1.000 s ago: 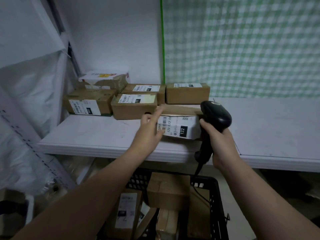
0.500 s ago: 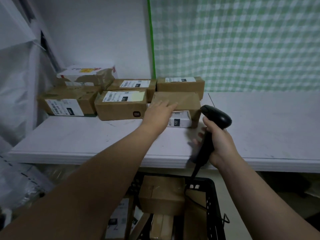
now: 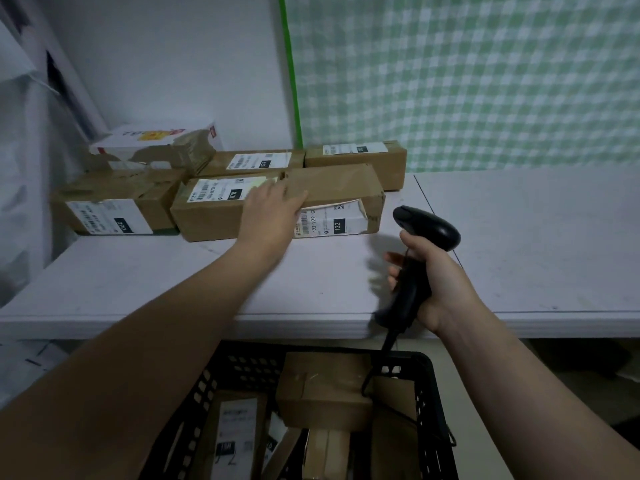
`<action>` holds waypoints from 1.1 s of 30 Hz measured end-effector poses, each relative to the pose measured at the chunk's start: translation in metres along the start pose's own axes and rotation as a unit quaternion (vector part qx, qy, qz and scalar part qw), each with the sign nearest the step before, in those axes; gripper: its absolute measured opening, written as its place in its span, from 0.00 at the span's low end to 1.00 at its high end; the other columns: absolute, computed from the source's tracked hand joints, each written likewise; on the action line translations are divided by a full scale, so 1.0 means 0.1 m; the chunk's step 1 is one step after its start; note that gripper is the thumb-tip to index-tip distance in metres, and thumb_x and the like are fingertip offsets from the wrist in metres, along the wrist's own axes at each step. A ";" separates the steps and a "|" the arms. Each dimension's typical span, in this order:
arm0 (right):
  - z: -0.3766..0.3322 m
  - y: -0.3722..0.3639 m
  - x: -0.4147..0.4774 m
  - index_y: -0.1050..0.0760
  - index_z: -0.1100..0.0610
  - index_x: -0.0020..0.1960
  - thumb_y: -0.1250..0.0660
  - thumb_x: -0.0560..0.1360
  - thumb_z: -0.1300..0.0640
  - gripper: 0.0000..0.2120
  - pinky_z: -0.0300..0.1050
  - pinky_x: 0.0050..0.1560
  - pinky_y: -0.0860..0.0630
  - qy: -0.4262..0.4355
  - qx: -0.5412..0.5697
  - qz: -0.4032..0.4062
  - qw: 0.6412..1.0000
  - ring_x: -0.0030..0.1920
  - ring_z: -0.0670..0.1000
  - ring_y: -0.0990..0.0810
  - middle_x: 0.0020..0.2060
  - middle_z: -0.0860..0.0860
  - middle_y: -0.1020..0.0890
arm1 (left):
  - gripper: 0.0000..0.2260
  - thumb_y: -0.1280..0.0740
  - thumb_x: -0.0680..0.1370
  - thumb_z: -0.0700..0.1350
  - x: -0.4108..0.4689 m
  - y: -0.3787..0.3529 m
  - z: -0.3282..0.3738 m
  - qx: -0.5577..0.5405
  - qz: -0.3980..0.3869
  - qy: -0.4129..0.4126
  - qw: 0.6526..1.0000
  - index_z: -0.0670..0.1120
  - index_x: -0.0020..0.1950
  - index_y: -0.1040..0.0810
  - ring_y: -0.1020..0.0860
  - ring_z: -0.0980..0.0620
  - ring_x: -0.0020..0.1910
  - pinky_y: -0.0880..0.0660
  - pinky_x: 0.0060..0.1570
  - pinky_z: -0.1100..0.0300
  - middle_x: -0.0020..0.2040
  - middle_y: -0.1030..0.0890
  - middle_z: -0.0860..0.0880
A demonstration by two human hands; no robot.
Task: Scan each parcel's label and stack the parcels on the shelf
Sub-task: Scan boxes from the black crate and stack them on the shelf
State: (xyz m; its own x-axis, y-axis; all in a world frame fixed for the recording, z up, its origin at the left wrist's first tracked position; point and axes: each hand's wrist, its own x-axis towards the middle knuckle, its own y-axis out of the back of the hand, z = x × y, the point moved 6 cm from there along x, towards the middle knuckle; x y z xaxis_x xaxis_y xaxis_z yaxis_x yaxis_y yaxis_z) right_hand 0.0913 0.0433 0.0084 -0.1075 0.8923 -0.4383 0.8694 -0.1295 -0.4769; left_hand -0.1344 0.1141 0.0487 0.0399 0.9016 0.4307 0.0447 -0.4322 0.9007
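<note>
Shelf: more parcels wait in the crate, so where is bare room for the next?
Free: the shelf's whole right side beyond parcel 122, below the checked curtain; also the front strip before the parcels. Crowded: the left rear corner, where they sit packed together.

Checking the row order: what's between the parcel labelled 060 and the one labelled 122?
In the head view, parcel 070 sits between parcel 060 and parcel 122.
</note>
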 end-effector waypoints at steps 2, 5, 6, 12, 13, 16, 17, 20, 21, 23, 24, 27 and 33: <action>0.03 -0.03 0.00 0.19 0.59 0.34 0.33 0.76 0.55 0.14 0.37 0.27 0.25 -0.025 -0.010 -0.041 0.999 0.27 0.49 0.26 0.34 0.54 0.22 | 0.22 0.43 0.82 0.54 -0.22 0.00 -0.18 0.003 -0.040 0.082 0.996 0.55 0.76 0.40 0.48 0.37 0.75 0.49 0.72 0.42 0.77 0.44 0.41; 0.11 -0.13 -0.04 0.17 0.58 0.39 0.31 0.71 0.56 0.07 0.40 0.35 0.27 -0.041 -0.030 -0.106 0.993 0.32 0.49 0.25 0.39 0.54 0.20 | 0.29 0.45 0.79 0.64 -0.53 -0.14 -0.39 -0.036 -0.127 0.159 0.979 0.60 0.78 0.52 0.55 0.34 0.75 0.52 0.72 0.36 0.78 0.55 0.41; 0.14 -0.15 -0.04 0.18 0.58 0.43 0.30 0.68 0.56 0.07 0.40 0.35 0.27 -0.041 -0.037 -0.117 0.992 0.33 0.49 0.24 0.39 0.54 0.19 | 0.31 0.45 0.78 0.65 -0.57 -0.19 -0.43 -0.055 -0.141 0.160 0.976 0.61 0.77 0.53 0.55 0.33 0.75 0.52 0.72 0.36 0.78 0.57 0.41; 0.20 -0.21 -0.04 0.20 0.59 0.47 0.30 0.63 0.56 0.13 0.41 0.39 0.28 -0.035 -0.051 -0.122 0.991 0.33 0.49 0.24 0.41 0.55 0.17 | 0.33 0.44 0.77 0.65 -0.55 -0.27 -0.66 -0.097 -0.129 0.147 0.976 0.59 0.78 0.53 0.54 0.36 0.76 0.49 0.72 0.37 0.78 0.56 0.42; 0.19 -0.22 -0.04 0.20 0.59 0.47 0.30 0.63 0.56 0.13 0.41 0.40 0.29 -0.034 -0.047 -0.118 0.991 0.33 0.49 0.24 0.40 0.55 0.17 | 0.33 0.44 0.77 0.66 -0.55 -0.27 -0.69 -0.092 -0.129 0.149 0.976 0.59 0.78 0.53 0.54 0.36 0.76 0.49 0.72 0.37 0.78 0.55 0.42; 0.17 -0.21 0.00 0.21 0.58 0.47 0.30 0.68 0.57 0.09 0.40 0.38 0.29 -0.026 -0.040 -0.110 0.993 0.33 0.49 0.24 0.41 0.55 0.18 | 0.34 0.45 0.77 0.67 -0.47 -0.20 -0.62 -0.067 -0.107 0.140 0.982 0.58 0.78 0.54 0.57 0.38 0.76 0.55 0.72 0.36 0.78 0.55 0.42; 0.17 -0.21 0.02 0.21 0.58 0.48 0.31 0.71 0.58 0.07 0.40 0.36 0.28 -0.024 -0.042 -0.105 0.993 0.32 0.48 0.24 0.41 0.55 0.19 | 0.34 0.45 0.77 0.67 -0.43 -0.15 -0.50 -0.060 -0.087 0.108 0.989 0.58 0.78 0.54 0.57 0.39 0.77 0.57 0.72 0.37 0.78 0.54 0.43; 0.15 -0.21 0.08 0.21 0.57 0.49 0.33 0.76 0.57 0.05 0.38 0.32 0.26 -0.022 -0.056 -0.084 0.995 0.32 0.48 0.24 0.41 0.54 0.19 | 0.32 0.41 0.79 0.61 -0.28 -0.08 -0.03 -0.033 -0.050 -0.032 0.998 0.57 0.79 0.52 0.55 0.42 0.77 0.58 0.74 0.44 0.79 0.50 0.44; 0.15 -0.21 0.09 0.21 0.57 0.48 0.33 0.76 0.57 0.04 0.38 0.32 0.26 -0.023 -0.061 -0.078 0.995 0.31 0.48 0.24 0.40 0.54 0.19 | 0.31 0.40 0.80 0.58 -0.23 -0.10 0.09 -0.005 -0.043 -0.065 0.997 0.56 0.79 0.51 0.52 0.43 0.77 0.56 0.75 0.45 0.78 0.48 0.44; 0.16 -0.22 0.10 0.22 0.56 0.46 0.33 0.76 0.57 0.03 0.38 0.32 0.27 -0.026 -0.066 -0.074 0.995 0.31 0.49 0.25 0.40 0.54 0.19 | 0.28 0.40 0.81 0.49 -0.10 -0.15 0.20 0.040 -0.027 -0.081 0.996 0.53 0.78 0.48 0.45 0.43 0.75 0.51 0.75 0.47 0.76 0.42 0.44; 0.16 -0.22 0.11 0.22 0.56 0.46 0.33 0.76 0.57 0.03 0.39 0.32 0.27 -0.027 -0.070 -0.075 0.994 0.31 0.49 0.25 0.39 0.54 0.19 | 0.28 0.39 0.80 0.43 -0.03 -0.16 0.20 0.049 -0.017 -0.069 0.996 0.52 0.78 0.46 0.40 0.43 0.73 0.46 0.73 0.48 0.74 0.37 0.44; 0.18 -0.21 0.12 0.22 0.58 0.46 0.33 0.76 0.58 0.04 0.39 0.31 0.27 -0.025 -0.091 -0.078 0.992 0.29 0.49 0.26 0.34 0.54 0.20 | 0.29 0.36 0.74 0.35 0.10 -0.18 0.14 0.066 -0.003 -0.035 0.997 0.51 0.72 0.37 0.30 0.43 0.62 0.36 0.60 0.51 0.64 0.29 0.44; 0.14 -0.15 0.01 0.23 0.60 0.44 0.31 0.75 0.55 0.08 0.40 0.25 0.29 0.005 -0.215 -0.109 0.970 0.25 0.50 0.28 0.28 0.54 0.24 | 0.20 0.37 0.79 0.44 -0.07 -0.04 0.12 0.018 0.004 -0.041 0.999 0.49 0.71 0.34 0.29 0.42 0.61 0.35 0.59 0.50 0.63 0.27 0.44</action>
State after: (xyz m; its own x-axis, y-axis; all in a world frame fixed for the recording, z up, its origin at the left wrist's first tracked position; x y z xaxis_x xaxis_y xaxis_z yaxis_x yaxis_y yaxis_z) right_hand 0.0714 0.0400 0.0042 -0.3081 0.8829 -0.3544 0.9479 0.2531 -0.1936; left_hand -0.1227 0.1092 0.0415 0.1226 0.8940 0.4310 0.0805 -0.4418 0.8935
